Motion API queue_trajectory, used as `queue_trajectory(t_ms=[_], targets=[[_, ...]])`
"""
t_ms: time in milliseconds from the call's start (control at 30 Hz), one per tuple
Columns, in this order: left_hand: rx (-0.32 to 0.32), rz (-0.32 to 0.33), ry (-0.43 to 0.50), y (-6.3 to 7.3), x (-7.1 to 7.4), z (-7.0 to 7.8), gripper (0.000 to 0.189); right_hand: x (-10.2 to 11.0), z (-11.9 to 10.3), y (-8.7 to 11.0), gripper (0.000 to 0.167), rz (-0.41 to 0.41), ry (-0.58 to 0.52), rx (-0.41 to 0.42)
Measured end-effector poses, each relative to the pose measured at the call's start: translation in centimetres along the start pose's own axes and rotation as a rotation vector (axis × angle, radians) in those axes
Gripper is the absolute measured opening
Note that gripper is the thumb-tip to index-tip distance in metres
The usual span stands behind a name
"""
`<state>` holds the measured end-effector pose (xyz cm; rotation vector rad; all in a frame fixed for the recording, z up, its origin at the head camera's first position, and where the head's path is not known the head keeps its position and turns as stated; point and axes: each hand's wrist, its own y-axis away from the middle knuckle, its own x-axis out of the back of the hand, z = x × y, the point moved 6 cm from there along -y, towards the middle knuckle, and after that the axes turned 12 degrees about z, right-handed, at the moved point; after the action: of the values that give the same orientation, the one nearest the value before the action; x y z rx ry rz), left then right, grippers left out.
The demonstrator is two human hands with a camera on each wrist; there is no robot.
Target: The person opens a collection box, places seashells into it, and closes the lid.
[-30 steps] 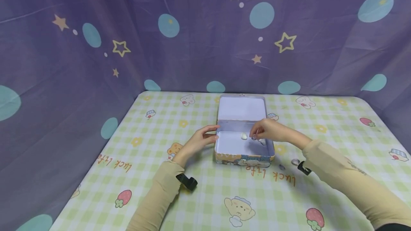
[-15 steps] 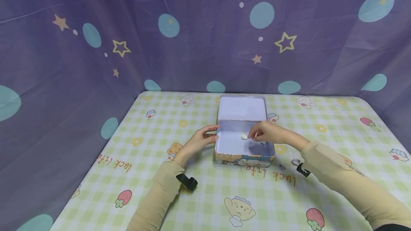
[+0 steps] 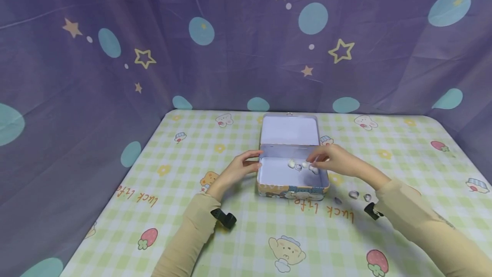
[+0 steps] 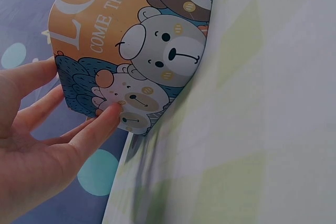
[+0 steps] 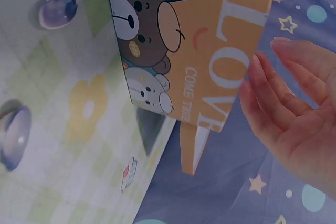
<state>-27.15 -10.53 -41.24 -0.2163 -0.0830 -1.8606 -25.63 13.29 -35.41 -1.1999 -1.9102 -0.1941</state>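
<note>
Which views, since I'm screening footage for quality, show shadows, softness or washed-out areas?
Head: fairly even light, soft shadow below the right sleeve, shells in the box too small for fine detail; left wrist: tablecloth pale and soft, streaky shadow beside the box; right wrist: dark patch by the box's corner, likely shadow.

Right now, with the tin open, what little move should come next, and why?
Probably move the right hand to a loose shell on the tablecloth and pinch it. That hand looks empty, other shells lie inside the open tin, and the left hand touches the tin's side.
</note>
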Motion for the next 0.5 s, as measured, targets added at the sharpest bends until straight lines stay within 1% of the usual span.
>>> queue_trajectory(t_ms=[267,500], targets=[[0.007,0.010,0.002,0.1,0.0,-0.1,0.045,1.6,0.0,2.1,0.015,0.097,0.033,-0.031],[0.006,0.006,-0.005,0.0,0.0,-0.1,0.044,2.6,0.6,3.9,0.013,0.138,0.039,-0.059]])
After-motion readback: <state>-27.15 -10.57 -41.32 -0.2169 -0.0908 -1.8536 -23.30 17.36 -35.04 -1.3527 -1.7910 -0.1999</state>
